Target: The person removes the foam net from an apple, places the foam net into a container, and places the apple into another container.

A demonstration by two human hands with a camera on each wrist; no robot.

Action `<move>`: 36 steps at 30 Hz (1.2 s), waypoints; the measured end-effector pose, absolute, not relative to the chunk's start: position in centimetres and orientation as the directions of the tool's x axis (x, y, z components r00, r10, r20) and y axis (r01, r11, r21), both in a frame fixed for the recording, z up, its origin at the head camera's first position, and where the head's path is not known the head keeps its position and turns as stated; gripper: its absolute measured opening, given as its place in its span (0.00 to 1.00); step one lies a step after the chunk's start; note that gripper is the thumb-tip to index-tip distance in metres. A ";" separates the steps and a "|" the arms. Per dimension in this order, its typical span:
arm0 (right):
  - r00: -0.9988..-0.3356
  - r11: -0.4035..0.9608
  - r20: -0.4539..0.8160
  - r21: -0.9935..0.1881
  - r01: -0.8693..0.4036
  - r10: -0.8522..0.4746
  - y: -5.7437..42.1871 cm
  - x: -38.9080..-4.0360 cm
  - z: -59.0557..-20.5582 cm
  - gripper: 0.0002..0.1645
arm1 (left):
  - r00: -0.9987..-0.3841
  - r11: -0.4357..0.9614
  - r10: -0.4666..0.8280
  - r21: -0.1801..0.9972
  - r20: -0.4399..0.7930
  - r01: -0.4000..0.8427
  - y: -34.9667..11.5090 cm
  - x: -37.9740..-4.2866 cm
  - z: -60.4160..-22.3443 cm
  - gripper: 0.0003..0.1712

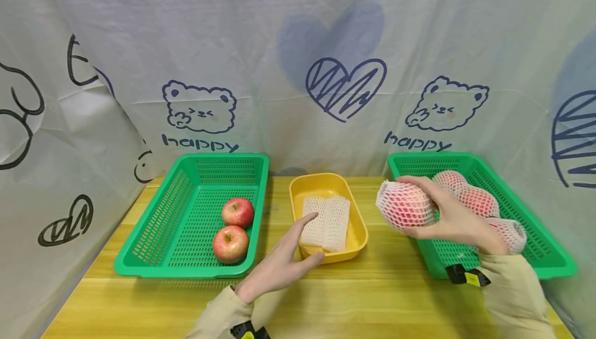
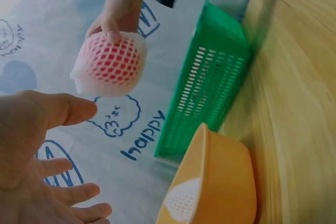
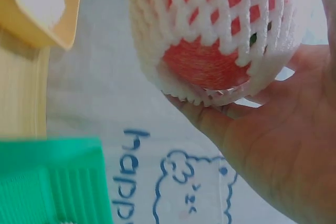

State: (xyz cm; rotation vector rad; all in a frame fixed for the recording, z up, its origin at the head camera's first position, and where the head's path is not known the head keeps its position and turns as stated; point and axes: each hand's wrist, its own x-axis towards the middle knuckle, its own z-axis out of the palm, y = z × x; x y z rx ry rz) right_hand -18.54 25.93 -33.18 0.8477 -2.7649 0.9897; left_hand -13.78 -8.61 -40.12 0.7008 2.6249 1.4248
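A red apple in a white foam net (image 1: 406, 205) is held up by my right hand (image 1: 449, 217), thumb and fingers around its right side. It hangs in the air just left of the right green basket (image 1: 433, 261). In the right wrist view, bare red skin of the netted apple (image 3: 210, 66) shows at the net's open end. My left hand (image 1: 281, 261) holds nothing, its fingers spread over the near left edge of the yellow bin (image 1: 359, 248). Two flattened white foam nets (image 1: 336, 222) lie side by side in that bin.
Several netted apples (image 1: 477, 202) lie in the right basket. The left green basket (image 1: 186, 271) holds two bare apples (image 1: 231, 244) along its right side. All three containers stand on a wooden table (image 1: 354, 303), with a printed curtain (image 1: 279, 137) behind.
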 end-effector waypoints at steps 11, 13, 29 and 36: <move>-0.766 0.360 0.386 -0.713 -0.601 -0.514 21.6 -17.3 -36.4 0.58 | -0.905 0.183 0.371 0.939 0.207 0.290 -7.7 -13.5 -39.8 0.34; -0.758 0.301 0.398 -0.745 -0.596 -0.517 20.8 -16.9 -36.8 0.58 | -0.909 0.123 0.362 0.956 0.205 0.265 -7.6 -13.4 -39.8 0.32; -0.658 0.090 0.492 -0.759 -0.645 -0.570 16.5 -15.7 -39.8 0.59 | -0.910 -0.097 0.411 0.995 0.048 0.009 -6.9 -13.0 -39.9 0.30; -0.680 0.221 0.485 -0.701 -0.678 -0.549 15.4 -15.6 -40.2 0.61 | -0.900 -0.186 0.436 0.979 0.009 -0.080 -6.9 -12.9 -40.0 0.31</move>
